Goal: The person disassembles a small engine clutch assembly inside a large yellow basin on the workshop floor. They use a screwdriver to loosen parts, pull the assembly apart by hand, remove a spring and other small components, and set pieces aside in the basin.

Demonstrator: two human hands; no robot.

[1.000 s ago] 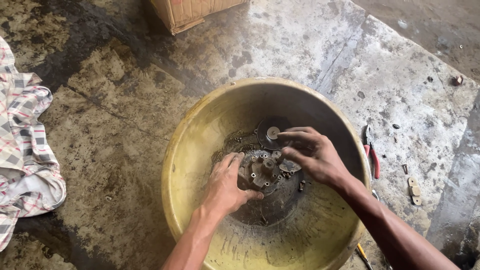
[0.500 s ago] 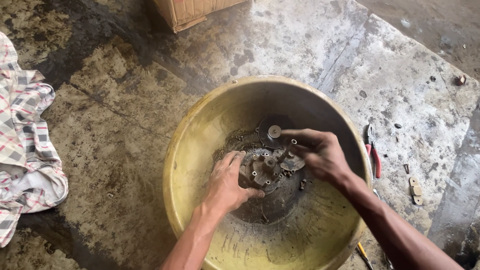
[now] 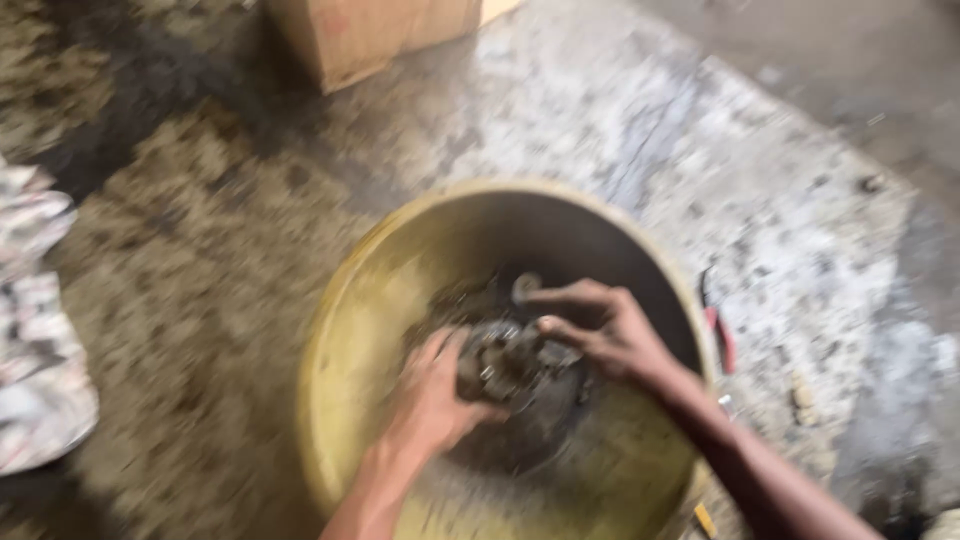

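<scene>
Yellow basin [image 3: 350,330]: round, shallow, set on a stained concrete floor [image 3: 200,260]; its inside is darkened and wet.

Metal part [image 3: 505,360]: a grimy, dark, round piece, lodged at the middle of the basin; detail is lost to blur.

Left hand [image 3: 435,395]: laid on the near left side of the metal part, fingers curled against it.

Right hand [image 3: 610,335]: placed on the far right side of the part, fingers bent over its edge; how firmly it is gripped cannot be told.

Red-handled tool [image 3: 718,330]: laid on the floor just right of the basin.

Checked cloth [image 3: 40,330]: heaped at the left edge.

Wooden box [image 3: 380,35]: stood at the far side.
</scene>
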